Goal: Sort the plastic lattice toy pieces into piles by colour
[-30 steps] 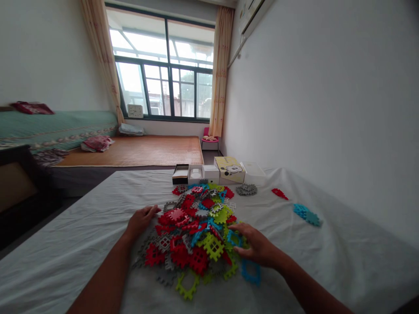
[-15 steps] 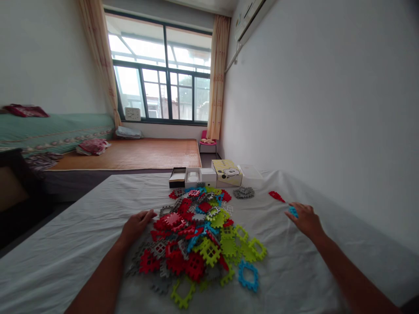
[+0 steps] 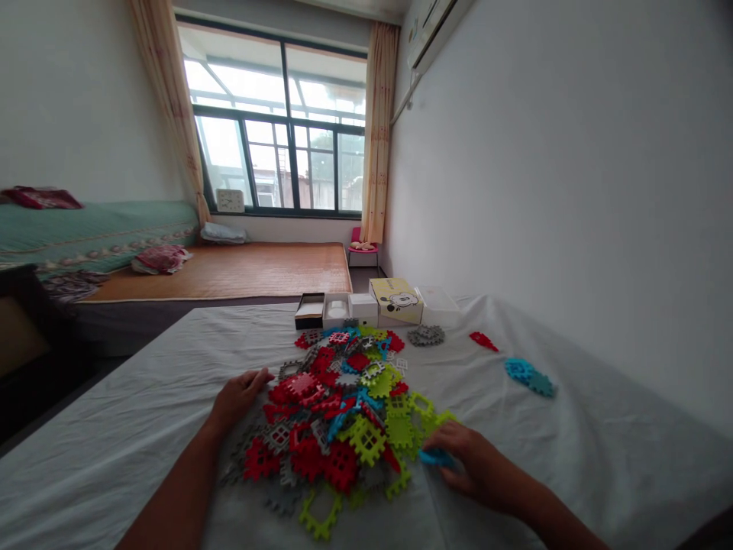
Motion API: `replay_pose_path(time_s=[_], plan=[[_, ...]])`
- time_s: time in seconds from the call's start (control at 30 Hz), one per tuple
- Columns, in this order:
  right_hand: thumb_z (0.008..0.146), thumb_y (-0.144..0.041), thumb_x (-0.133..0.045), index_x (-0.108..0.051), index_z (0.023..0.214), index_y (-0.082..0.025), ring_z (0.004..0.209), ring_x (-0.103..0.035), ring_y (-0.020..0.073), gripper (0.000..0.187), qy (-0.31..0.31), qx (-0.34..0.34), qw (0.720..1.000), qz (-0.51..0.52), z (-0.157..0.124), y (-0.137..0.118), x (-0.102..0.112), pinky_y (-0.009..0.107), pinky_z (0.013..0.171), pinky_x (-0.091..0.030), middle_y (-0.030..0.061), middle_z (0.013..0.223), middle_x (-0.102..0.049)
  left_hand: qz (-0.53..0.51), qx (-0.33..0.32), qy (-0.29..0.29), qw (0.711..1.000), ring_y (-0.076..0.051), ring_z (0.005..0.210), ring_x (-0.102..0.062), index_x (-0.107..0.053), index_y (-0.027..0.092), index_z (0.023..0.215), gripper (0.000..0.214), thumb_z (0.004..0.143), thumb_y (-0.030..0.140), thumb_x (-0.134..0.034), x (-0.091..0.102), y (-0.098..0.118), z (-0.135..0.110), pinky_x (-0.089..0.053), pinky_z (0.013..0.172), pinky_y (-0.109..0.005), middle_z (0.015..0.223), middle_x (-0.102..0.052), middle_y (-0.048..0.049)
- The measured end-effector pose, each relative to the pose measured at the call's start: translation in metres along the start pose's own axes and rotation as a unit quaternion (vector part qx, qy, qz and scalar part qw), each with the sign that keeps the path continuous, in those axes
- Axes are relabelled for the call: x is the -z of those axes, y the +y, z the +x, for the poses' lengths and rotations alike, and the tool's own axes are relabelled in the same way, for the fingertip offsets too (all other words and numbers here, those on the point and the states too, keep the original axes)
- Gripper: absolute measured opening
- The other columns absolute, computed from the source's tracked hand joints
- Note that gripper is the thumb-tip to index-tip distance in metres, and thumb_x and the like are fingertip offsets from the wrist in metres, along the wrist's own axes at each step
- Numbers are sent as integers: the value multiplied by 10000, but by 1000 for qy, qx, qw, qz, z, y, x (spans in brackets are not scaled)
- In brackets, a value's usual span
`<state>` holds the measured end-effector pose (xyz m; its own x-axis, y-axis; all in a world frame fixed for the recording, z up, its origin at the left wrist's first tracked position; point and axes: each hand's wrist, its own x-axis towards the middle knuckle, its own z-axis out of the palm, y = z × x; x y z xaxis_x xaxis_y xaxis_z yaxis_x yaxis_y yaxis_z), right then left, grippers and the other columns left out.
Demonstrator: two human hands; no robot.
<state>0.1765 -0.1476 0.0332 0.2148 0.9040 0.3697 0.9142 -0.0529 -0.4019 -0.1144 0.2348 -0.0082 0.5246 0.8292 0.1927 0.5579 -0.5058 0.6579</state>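
Observation:
My right hand point(image 3: 473, 462) has its thumb and fingers closed on a blue toothed interlocking tile point(image 3: 438, 457) at the right edge of the pile; the hand covers part of the tile. My left hand point(image 3: 243, 393) rests on the cloth at the pile's left side, fingers curled together, with nothing visible in them. Between the hands lies a heap of red tiles point(image 3: 340, 464), green tiles point(image 3: 366, 441), grey tiles point(image 3: 279, 435) and some blue ones, some solid and some with window-like openings.
Blue tiles point(image 3: 521, 370) lie at the right, near a red tile point(image 3: 484, 341). A small stack of grey tiles point(image 3: 427, 335) sits behind the heap. Along the back stand a yellow box point(image 3: 395, 302), small open boxes point(image 3: 310, 310) and a clear container point(image 3: 438, 305). A wall point(image 3: 544, 191) rises on the right.
My right hand has left the blue tiles at the far right and come back toward me and left, onto the loose blue tile beside the heap. My left hand has stayed put.

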Motion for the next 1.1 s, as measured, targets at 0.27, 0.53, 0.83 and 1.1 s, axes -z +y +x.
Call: replay_pose_path(time_s=[0.27,0.53,0.83,1.1], plan=[[757,-478,-453,-580,1065,-168,877,-623,256,455,190,-290,936,-61,17,180,63,356,766,-473,106,962,-672,-1,-5,-1,1000,-220,808,-638,-710,199,856,526,766,593,-373,2,3,-2,-448,706,-254,812,-720,-29],[732,-396,-484,-611,1008,-150,941,-584,281,391,212,-243,924,-203,35,226,64,424,843,-419,157,1033,-639,-5,2,3,1000,-231,799,-628,-704,187,848,560,760,614,-352,-1,4,-2,-440,708,-271,798,-717,-42],[771,-232,-542,-590,1105,-266,1010,-528,183,339,-124,147,981,39,111,-2,-25,314,874,-413,30,1098,-620,-11,-17,12,1000,-225,779,-621,-700,177,835,558,780,599,-339,-4,0,-3,-436,699,-270,791,-710,-52],[735,-214,-584,-593,1102,-290,1057,-464,218,375,-191,187,959,-91,141,-20,-61,341,863,-365,29,1042,-642,-12,-22,13,1000,-204,718,-619,-702,179,852,539,805,570,-334,-6,-4,-2,-424,661,-257,729,-698,-36]])
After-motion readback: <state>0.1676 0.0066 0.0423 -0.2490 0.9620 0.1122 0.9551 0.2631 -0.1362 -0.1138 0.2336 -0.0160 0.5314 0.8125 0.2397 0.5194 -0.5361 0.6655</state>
